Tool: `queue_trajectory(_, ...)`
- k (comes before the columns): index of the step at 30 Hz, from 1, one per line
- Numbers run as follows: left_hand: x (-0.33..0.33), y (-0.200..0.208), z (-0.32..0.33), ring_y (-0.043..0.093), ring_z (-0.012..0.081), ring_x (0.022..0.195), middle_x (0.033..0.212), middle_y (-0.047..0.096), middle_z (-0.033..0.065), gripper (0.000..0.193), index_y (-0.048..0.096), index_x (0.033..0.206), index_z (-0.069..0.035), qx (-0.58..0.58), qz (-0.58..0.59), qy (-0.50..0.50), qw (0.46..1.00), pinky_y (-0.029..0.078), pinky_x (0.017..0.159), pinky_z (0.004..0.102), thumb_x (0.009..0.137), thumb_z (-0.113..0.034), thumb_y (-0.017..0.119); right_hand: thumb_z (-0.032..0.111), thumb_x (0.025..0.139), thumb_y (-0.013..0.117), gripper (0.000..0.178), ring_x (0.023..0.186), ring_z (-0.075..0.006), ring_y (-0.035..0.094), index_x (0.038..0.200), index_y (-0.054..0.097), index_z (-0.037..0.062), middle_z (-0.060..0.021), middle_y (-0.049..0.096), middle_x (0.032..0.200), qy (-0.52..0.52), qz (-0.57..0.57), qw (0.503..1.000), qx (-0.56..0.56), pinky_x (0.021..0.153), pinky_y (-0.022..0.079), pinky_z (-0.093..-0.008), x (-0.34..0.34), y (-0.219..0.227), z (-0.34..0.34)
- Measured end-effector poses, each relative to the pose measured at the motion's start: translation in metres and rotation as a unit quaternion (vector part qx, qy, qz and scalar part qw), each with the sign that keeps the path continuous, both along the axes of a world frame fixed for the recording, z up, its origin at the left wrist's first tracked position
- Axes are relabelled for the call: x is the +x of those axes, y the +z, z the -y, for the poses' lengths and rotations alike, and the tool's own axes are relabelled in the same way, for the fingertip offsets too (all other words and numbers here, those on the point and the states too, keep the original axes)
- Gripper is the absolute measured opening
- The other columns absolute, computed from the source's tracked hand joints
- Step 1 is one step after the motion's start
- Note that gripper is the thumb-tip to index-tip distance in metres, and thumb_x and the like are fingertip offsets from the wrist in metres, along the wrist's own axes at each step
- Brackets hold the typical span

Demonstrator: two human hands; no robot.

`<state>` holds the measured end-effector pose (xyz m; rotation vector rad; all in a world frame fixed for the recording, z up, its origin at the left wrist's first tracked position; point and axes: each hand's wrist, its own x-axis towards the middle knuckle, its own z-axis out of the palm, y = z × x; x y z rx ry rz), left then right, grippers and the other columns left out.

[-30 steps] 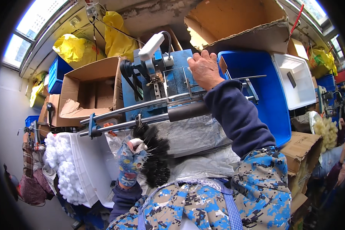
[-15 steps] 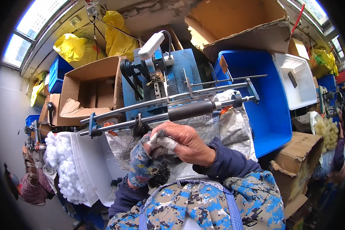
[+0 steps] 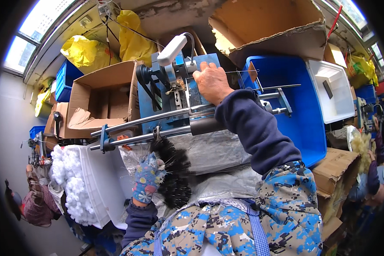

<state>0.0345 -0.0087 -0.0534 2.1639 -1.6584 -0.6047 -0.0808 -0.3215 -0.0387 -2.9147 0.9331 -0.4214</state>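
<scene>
My left hand, in a blue floral glove with worn fingertips, has its fingers curled against a brush of long black bristles. The brush's upper end lies just below a small metal clip on the lower steel bar of the machine. Bare and stretched forward, my right hand is closed over the right side of the machine's blue base plate; what its fingers grip is hidden. A thin metal rod shows just right of it. My right sleeve covers part of the dark roller.
A cardboard box stands left of the machine, with a white bin of white tufts nearer. To the right are a blue tub and a white tray. Silvery sheeting lies before the bars. Other people work at both far sides.
My right hand has left my left hand and reached forward onto the machine. My left hand has moved slightly down and left, and the black bristles now show spread beside it.
</scene>
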Motion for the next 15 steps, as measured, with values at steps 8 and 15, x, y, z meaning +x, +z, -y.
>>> queue_trajectory(8, -0.004, 0.013, 0.008, 0.060, 0.0273, 0.071, 0.079, 0.061, 0.0108, 0.023, 0.062, 0.089, -0.006, -0.110, -0.021, 0.038, 0.993, 0.046, 0.062, 0.0332, 0.067, 0.002, 0.066, 0.011, 0.075, 0.053, 0.010, 0.083, -0.0264, 0.059, 0.082, 0.061, 0.0096, -0.0103, 0.059, 0.088, 0.019, -0.005, 0.999, -0.031, 0.066, 0.045, -0.0388, 0.004, -0.012, 0.000)
queue_trajectory(15, -0.013, 0.027, 0.015, 0.060, 0.0242, 0.067, 0.076, 0.061, 0.0095, 0.020, 0.062, 0.087, -0.005, -0.124, -0.030, 0.041, 0.991, 0.046, 0.060, 0.0313, 0.069, 0.003, 0.063, 0.013, 0.075, 0.054, 0.011, 0.085, -0.0255, 0.057, 0.080, 0.064, 0.0123, -0.0064, 0.060, 0.089, 0.009, 0.002, 1.000, 0.001, 0.069, 0.042, -0.0415, 0.007, -0.019, 0.003)
